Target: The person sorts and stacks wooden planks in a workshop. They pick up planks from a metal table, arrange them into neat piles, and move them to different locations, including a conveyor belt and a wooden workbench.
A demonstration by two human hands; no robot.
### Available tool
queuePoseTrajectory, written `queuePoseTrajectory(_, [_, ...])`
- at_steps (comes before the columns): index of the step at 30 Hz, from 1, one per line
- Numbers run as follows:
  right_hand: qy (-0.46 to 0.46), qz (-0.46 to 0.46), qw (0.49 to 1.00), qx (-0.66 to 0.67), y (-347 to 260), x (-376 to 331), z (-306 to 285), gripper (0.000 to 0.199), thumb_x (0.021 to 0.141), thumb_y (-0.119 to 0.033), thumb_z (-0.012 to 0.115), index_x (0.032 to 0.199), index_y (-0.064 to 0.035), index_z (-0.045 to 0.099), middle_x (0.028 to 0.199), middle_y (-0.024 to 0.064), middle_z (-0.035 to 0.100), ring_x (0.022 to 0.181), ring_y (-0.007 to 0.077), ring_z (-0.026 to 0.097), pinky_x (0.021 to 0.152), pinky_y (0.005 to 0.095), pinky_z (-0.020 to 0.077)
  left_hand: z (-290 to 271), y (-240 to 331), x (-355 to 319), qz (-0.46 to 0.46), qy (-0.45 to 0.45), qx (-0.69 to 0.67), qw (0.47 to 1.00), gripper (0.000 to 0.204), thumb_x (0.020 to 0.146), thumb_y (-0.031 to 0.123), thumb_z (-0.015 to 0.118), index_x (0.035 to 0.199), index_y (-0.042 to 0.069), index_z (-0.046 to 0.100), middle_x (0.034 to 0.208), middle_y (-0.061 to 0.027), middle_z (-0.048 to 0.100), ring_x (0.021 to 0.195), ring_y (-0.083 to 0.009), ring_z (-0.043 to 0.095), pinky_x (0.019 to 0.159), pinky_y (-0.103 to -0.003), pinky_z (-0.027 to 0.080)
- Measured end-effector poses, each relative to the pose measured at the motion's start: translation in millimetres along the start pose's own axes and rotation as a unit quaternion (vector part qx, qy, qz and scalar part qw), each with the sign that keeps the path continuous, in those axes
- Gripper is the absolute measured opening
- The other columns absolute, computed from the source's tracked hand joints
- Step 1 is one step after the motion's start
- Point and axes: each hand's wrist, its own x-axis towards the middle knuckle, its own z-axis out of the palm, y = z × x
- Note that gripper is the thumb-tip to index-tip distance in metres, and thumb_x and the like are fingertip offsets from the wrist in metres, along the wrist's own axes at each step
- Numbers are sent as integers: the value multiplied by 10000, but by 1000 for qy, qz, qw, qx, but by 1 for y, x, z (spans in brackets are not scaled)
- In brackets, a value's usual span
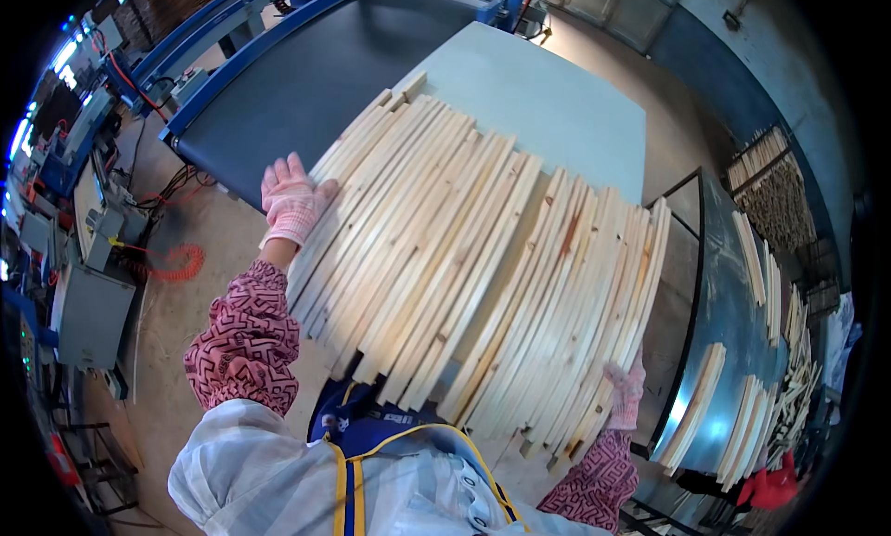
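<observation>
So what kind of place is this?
Probably a woodworking shop or factory. Gloved hands, left hand and right hand, press a big batch of wooden slats on a table, beside a conveyor belt and more slat piles.

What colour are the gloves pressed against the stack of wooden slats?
Pink, on the left hand and right hand; head view.
</observation>
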Motion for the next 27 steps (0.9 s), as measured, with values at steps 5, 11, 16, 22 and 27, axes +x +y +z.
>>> queuePoseTrajectory(5, [18, -64, 987, 146, 58, -39, -9, 843, 844, -343, 628, 1545, -103, 227, 1307, 173, 551, 1063, 243, 632, 891, 309, 530, 50, 17, -44, 84, -100, -72, 989, 753, 879, 647, 485, 1318, 38, 426, 1207, -165, 609, 1123, -292, 581, 933, -434, 459])
queuePoseTrajectory(11, [52, -62, 992, 100, 32, 10, 23, 1157, 746, -791, 581, 1544, -59, 172, 1293, 218, 547, 1055, 297, 635, 954, 390, 530, 4, 4, 7, 57, -66, -93, 992, 854, 868, 671, 495, 1406, 23, 356, 1270, -162, 562, 1183, -287, 538, 965, -419, 429])
queuePoseTrajectory(16, [-23, -187, 971, 145, 33, 39, 49, 1039, 835, -708, 480, 1546, -34, 133, 1330, 280, 481, 1241, 372, 476, 1071, 503, 405, 4, -12, 14, 36, -27, -105, 993, 853, 830, 686, 499, 1371, 33, 407, 1274, -168, 562, 1205, -293, 532, 962, -447, 431])
queuePoseTrajectory(22, [-148, -358, 906, 170, 7, 135, 121, 692, 969, -496, 438, 1421, 27, 408, 1321, 233, 556, 1293, 310, 480, 1079, 431, 382, -10, 2, 13, 38, 146, -89, 985, 725, 831, 576, 583, 1364, 94, 480, 1396, -175, 478, 1263, -325, 469, 1019, -434, 413])
queuePoseTrajectory(27, [-156, -67, 893, -416, -145, 134, 140, 888, 858, -670, 533, 1410, 19, 440, 1303, 263, 572, 1270, 366, 513, 1071, 416, 388, -4, 45, -28, 201, 111, -172, 958, 726, 827, 532, 633, 1392, 100, 488, 1426, -175, 474, 1334, -317, 420, 1097, -431, 359])
